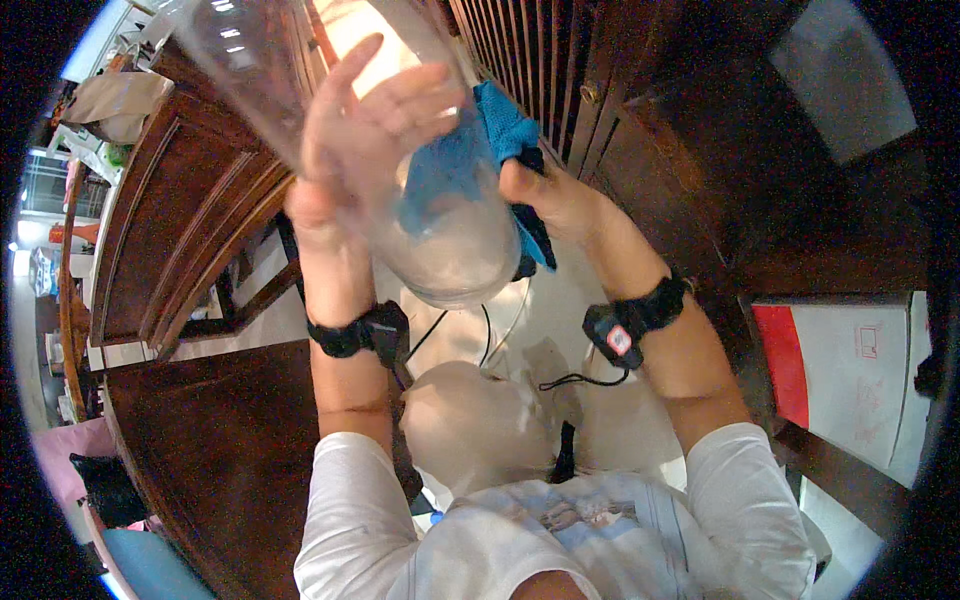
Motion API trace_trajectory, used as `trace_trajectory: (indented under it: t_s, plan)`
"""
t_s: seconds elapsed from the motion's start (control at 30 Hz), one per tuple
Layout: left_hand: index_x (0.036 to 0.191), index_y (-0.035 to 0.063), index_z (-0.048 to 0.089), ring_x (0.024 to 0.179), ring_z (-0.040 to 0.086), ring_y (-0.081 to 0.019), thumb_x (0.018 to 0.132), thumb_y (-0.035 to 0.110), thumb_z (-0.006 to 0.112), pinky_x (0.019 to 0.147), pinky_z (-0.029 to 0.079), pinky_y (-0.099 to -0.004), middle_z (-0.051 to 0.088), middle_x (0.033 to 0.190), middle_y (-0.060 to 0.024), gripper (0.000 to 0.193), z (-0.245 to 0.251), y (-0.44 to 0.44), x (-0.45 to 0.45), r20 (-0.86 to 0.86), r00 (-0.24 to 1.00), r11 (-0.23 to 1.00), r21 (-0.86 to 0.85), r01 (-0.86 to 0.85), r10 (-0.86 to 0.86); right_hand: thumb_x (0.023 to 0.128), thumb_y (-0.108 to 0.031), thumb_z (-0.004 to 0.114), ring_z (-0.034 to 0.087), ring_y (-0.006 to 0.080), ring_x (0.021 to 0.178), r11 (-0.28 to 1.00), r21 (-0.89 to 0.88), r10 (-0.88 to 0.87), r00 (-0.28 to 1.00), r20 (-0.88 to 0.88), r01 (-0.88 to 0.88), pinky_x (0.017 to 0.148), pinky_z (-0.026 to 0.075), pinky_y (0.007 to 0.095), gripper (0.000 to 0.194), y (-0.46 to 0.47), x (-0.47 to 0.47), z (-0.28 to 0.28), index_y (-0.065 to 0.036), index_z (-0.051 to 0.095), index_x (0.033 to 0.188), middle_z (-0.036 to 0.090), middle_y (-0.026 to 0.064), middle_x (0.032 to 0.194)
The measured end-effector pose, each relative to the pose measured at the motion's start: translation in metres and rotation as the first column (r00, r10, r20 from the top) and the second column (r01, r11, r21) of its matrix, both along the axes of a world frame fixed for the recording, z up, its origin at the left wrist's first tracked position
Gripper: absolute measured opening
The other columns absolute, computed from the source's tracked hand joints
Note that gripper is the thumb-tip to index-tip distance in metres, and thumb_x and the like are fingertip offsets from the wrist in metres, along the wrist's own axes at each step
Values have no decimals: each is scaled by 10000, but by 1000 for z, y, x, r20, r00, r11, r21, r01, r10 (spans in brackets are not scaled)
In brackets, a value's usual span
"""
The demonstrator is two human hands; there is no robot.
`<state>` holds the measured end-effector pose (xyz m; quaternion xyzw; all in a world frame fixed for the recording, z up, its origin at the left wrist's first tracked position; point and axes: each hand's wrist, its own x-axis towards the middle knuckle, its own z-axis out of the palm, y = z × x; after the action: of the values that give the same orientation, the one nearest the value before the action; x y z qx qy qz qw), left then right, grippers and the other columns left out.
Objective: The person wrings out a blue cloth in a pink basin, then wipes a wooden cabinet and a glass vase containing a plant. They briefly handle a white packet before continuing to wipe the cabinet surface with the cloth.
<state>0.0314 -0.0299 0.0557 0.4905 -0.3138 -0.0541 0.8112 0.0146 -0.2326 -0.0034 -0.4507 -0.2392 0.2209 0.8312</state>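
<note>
A large clear vessel with a rounded end is held up before my chest, tilted away to the upper left. My left hand supports it at the left side, its spread fingers lying along the transparent wall. My right hand grips a blue cloth at the vessel's right side. More blue shows through the wall; whether part of the cloth is inside or behind it, I cannot tell. The vessel and my left hand are slightly blurred.
Dark panelled wooden furniture stands at left, with a brown paper bag above it. Upright wooden slats rise ahead. A white and red box sits at right. Black straps with small devices circle both forearms.
</note>
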Motion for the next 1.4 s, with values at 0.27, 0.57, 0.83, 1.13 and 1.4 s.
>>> trace_trajectory:
  t_s: [0.27, 0.57, 0.83, 1.13, 1.4]
  plan:
    - [1420, 46, 326, 1159, 564, -303, 723, 221, 821, 1000, 450, -417, 538, 1292, -216, 872, -14, -30, -21, 27, 851, 835, 181, -520, 524, 881, -385, 627, 595, 296, 1001, 785, -135, -423, 683, 596, 604, 877, 472, 424, 337, 22, -16, 61, -79, 618, 1021, 631, 125, 1058]
    - [1445, 50, 220, 1206, 518, -331, 790, 13, 714, 1011, 450, -421, 453, 1341, -235, 821, 4, -25, -23, -14, 719, 716, -82, -693, 695, 763, -303, 742, 547, 316, 1101, 651, -327, -339, 647, 682, 686, 965, 451, 400, 590, 25, -16, 17, -52, 541, 1257, 583, 142, 1183]
    - [1493, 6, 277, 1187, 523, -249, 821, 446, 688, 998, 423, -350, 494, 1321, -154, 902, 18, 8, -19, -49, 882, 883, 51, -466, 468, 758, -217, 806, 573, 154, 1064, 990, -119, -89, 987, -135, 73, 929, 473, 299, 617, 10, 2, 7, -56, 555, 1299, 621, 29, 1175]
    - [1476, 3, 246, 1179, 574, -346, 728, 325, 848, 973, 503, -449, 504, 1338, -262, 1013, 19, 13, 11, 92, 993, 994, 66, -84, 78, 994, -537, 434, 556, 121, 1073, 981, -71, -188, 975, -121, 180, 1011, 412, 278, 601, 32, 14, 19, -17, 564, 1266, 613, 36, 1201]
    - [1147, 28, 505, 1004, 601, -172, 804, 232, 761, 896, 491, -311, 587, 1110, -93, 474, 8, -4, 21, 149, 796, 804, 10, -594, 586, 913, -484, 553, 635, 373, 863, 443, -139, -191, 244, 951, 886, 704, 500, 471, 379, 66, -23, 67, -121, 639, 978, 662, 173, 938]
